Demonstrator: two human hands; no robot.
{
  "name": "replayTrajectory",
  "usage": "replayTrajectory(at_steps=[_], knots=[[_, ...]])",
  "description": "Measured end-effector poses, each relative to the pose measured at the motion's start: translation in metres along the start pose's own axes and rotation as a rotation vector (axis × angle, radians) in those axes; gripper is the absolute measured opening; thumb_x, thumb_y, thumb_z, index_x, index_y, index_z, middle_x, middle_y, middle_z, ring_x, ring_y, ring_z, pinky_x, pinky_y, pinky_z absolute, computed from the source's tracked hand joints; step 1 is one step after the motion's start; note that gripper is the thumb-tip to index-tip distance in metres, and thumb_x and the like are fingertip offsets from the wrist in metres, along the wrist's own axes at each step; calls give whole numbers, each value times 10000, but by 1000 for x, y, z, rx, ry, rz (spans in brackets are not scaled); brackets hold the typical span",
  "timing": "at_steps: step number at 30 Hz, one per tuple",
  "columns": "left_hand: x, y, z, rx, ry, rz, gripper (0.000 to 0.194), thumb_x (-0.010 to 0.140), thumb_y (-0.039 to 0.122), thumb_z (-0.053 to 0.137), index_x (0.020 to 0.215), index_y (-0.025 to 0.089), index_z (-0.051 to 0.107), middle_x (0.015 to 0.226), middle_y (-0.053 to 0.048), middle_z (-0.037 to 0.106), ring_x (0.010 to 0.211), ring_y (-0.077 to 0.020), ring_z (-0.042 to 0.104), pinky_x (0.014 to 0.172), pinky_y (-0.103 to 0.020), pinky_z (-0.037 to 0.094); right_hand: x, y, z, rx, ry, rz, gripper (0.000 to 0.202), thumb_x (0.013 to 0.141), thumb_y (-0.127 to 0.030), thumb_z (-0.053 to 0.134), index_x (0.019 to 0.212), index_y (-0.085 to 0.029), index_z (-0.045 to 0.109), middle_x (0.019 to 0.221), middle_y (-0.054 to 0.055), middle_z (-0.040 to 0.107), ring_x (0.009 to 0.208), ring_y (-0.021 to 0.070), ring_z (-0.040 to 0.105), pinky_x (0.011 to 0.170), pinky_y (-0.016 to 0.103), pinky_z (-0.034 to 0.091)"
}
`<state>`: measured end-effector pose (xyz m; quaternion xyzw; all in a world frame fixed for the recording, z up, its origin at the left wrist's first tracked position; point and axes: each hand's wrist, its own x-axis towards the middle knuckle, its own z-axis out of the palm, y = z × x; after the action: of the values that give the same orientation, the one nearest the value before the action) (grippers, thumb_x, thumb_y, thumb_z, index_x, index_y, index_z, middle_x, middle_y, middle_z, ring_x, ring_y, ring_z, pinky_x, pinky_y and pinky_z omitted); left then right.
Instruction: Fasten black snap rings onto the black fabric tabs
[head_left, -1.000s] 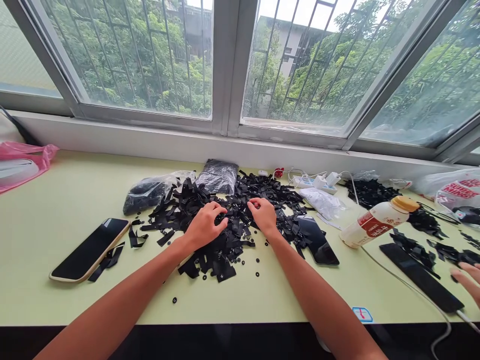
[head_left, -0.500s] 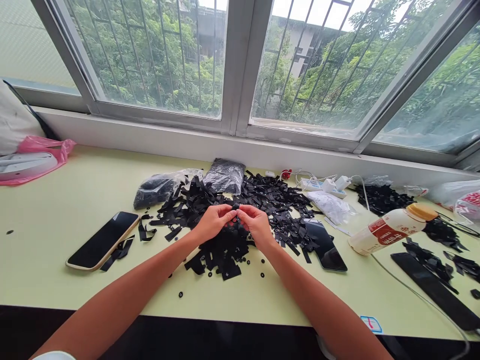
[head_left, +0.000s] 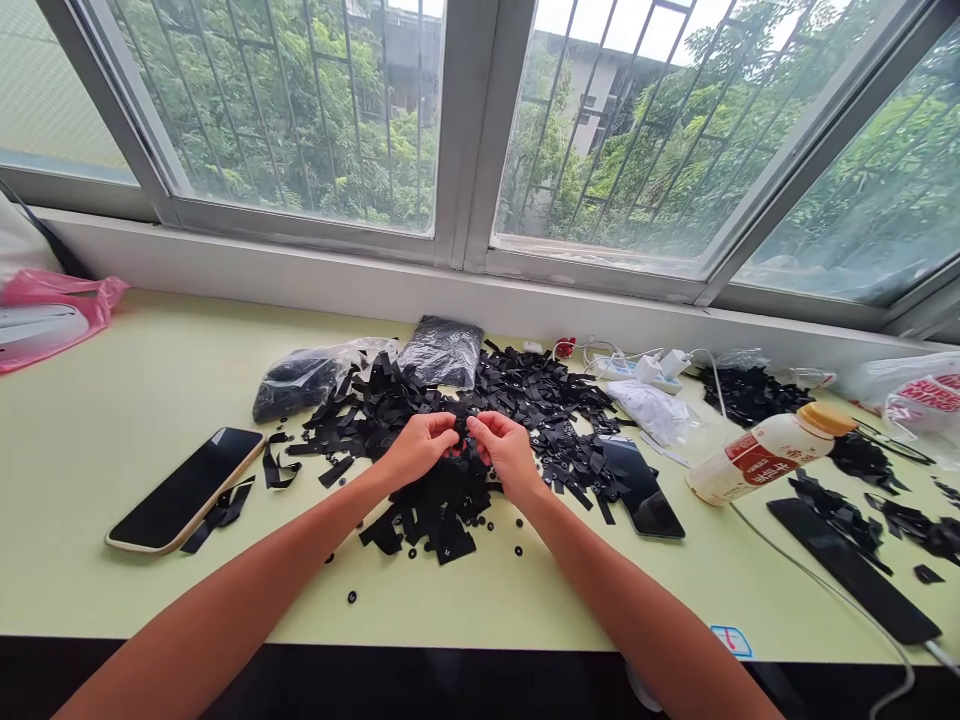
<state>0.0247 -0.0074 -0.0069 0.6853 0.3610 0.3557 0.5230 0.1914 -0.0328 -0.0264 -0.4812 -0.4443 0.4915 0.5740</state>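
Both hands meet over a pile of black fabric strips at the middle of the table. My left hand is closed in a pinch on a small black piece. The fingertips of my right hand are pinched at the other side of that same piece. Its exact shape is too small to make out. Small round black discs lie scattered on the near side of the pile.
A cased phone lies left and a dark phone right. Behind the pile rest plastic bags of black pieces. Farther right are a tilted bottle, a power strip, cables and a long black object.
The view has shifted a little, so most things appear slightly farther left. My hands have drawn slightly apart at the black piece.
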Motion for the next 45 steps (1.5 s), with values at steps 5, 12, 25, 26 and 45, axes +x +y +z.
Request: replayTrajectory(at_steps=[5,12,25,26,45], knots=[[1,-3,-1,42,-24,-9,370,858,514,629,756,158,646,707,6,639,609,-125,534,592,-247,438,1,2,1,38,7,11,396,687,-531,797,841,-191,668,641,-34,568,515,96,457,442,230,320],[2,-3,-2,20,-11,-39,371,874,483,624,715,148,645,708,-14,677,586,-120,528,583,-246,438,4,3,-4,-288,205,-167,387,798,-535,691,949,-196,581,823,11,586,649,133,513,578,264,435],[0,8,-13,56,-169,-16,412,834,517,659,676,140,610,619,12,554,552,-98,434,506,-226,315,-4,-9,-9,-869,-220,-516,368,1033,-367,354,739,-219,517,771,16,565,703,154,518,680,262,383],[0,9,-15,31,-203,-17,398,829,505,672,685,137,619,621,9,558,560,-100,438,517,-228,322,-5,-10,-8,-815,-248,-502,369,1034,-371,345,743,-218,513,756,13,562,693,152,512,673,261,381],[-1,24,-16,33,-76,-98,339,733,448,682,624,147,572,594,37,466,544,-84,386,509,-209,327,3,-1,-4,-235,-233,-73,520,921,-656,464,1066,-202,670,740,9,622,521,127,520,412,234,381]])
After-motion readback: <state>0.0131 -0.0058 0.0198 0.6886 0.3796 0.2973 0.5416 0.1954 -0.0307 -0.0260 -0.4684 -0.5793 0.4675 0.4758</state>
